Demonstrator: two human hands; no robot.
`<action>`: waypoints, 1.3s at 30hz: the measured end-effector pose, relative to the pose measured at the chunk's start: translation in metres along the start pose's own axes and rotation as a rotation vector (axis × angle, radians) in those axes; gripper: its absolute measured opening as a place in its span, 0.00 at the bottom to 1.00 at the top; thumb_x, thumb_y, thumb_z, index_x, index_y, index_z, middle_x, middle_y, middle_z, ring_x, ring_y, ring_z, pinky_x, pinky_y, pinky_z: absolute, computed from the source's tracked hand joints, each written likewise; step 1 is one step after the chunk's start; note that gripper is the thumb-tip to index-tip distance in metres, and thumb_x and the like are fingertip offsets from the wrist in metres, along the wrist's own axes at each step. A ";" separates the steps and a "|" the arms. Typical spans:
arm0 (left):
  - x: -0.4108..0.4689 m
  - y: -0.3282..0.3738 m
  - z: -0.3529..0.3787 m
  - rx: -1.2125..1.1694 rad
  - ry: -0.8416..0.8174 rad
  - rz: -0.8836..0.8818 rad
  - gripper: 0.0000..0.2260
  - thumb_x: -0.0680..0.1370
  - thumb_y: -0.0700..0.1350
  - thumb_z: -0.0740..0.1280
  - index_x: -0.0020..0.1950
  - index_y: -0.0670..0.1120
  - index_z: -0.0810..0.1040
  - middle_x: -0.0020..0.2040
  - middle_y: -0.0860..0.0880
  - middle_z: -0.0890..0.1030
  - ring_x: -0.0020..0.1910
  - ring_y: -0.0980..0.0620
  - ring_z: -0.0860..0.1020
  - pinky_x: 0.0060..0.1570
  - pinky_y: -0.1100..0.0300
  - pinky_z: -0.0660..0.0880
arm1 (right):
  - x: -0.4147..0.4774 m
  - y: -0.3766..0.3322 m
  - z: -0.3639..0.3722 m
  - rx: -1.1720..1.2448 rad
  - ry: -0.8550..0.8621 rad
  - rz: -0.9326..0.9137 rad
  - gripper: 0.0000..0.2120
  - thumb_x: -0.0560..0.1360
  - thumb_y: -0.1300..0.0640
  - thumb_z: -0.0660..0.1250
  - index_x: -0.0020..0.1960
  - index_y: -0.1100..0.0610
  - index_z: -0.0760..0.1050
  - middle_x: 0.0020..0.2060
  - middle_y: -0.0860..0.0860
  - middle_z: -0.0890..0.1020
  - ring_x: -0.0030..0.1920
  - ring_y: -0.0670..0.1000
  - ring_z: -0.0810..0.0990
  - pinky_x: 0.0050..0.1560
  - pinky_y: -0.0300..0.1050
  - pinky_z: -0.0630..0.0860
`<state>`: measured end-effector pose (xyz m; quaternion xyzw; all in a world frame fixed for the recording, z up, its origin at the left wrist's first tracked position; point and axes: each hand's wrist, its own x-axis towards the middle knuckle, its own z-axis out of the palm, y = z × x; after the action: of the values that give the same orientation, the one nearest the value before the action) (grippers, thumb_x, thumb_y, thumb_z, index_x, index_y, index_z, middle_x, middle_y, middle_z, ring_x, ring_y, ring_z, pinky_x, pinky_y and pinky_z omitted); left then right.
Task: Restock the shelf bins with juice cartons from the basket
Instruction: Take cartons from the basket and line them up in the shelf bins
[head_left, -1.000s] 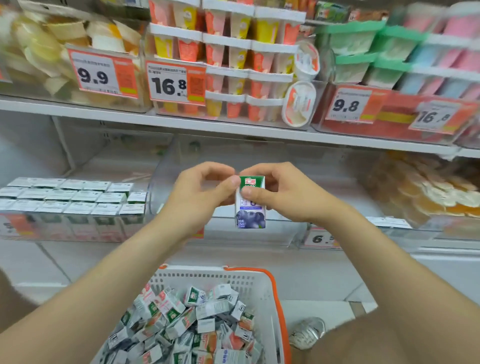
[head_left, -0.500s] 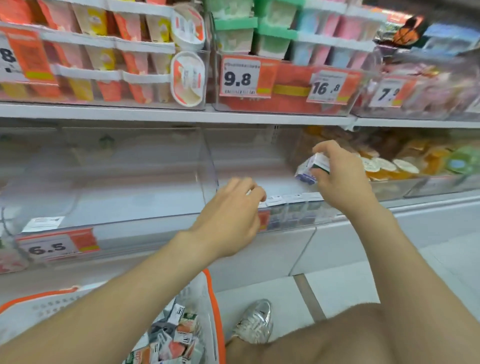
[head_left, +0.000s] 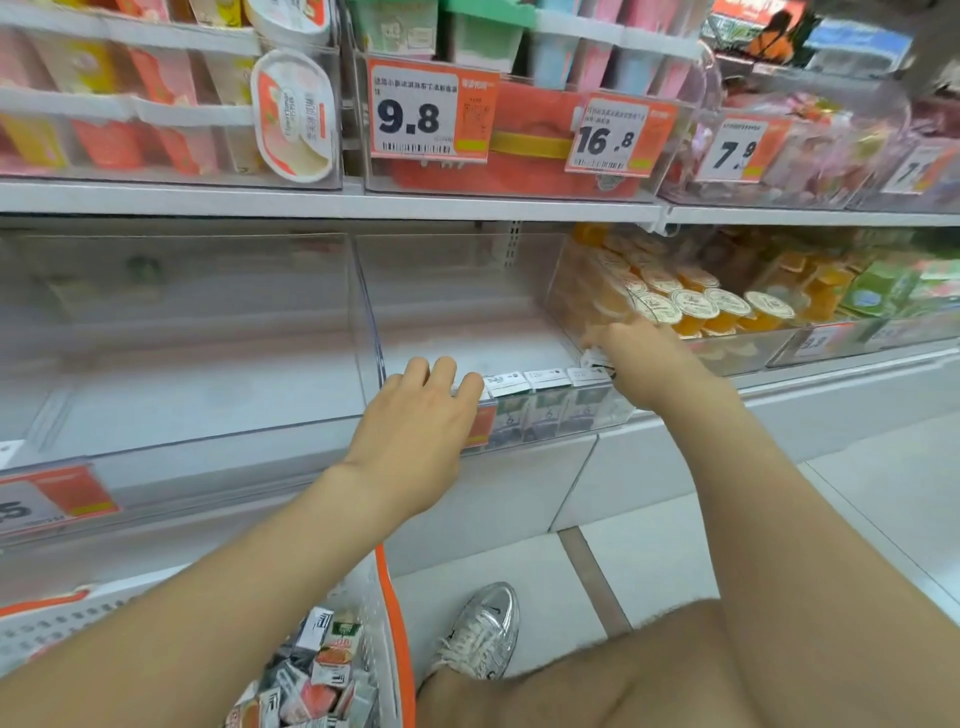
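Right hand (head_left: 649, 364) pinches tilted carton (head_left: 592, 359) at three o'clock of row (head_left: 540, 379); left hand (head_left: 415, 421) rests there, fingers relaxed; jamming may topple the row.

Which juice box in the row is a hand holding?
The juice carton at the far right end, gripped by the right hand. It looks tilted, while the other cartons stand upright in line.

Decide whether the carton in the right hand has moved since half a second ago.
Yes. The carton in the right hand has dropped from above the shelved row to its right end.
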<state>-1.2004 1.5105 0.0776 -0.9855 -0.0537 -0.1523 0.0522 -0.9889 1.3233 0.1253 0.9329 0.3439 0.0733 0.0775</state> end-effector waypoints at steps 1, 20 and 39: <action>0.000 0.000 -0.001 -0.003 -0.005 -0.002 0.17 0.74 0.37 0.68 0.62 0.46 0.72 0.53 0.46 0.73 0.48 0.44 0.69 0.42 0.53 0.66 | 0.001 -0.001 0.002 0.019 -0.017 0.014 0.35 0.75 0.76 0.61 0.74 0.47 0.72 0.60 0.55 0.83 0.60 0.62 0.79 0.59 0.55 0.72; 0.055 0.046 -0.010 -0.187 -0.084 0.206 0.25 0.81 0.45 0.62 0.79 0.48 0.64 0.79 0.46 0.64 0.76 0.42 0.64 0.69 0.45 0.67 | 0.002 0.027 -0.010 0.118 0.386 -0.017 0.33 0.70 0.75 0.71 0.68 0.49 0.77 0.54 0.54 0.80 0.56 0.60 0.73 0.52 0.51 0.64; 0.074 0.051 0.018 -0.349 -0.120 0.181 0.19 0.79 0.43 0.63 0.70 0.44 0.71 0.68 0.46 0.72 0.69 0.42 0.70 0.68 0.47 0.70 | -0.021 -0.003 -0.005 -0.121 -0.111 0.043 0.12 0.77 0.68 0.63 0.55 0.53 0.69 0.53 0.56 0.79 0.61 0.60 0.74 0.63 0.57 0.66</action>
<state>-1.1189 1.4689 0.0785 -0.9877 0.0593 -0.0949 -0.1094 -1.0074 1.3127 0.1281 0.9364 0.3138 0.0437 0.1513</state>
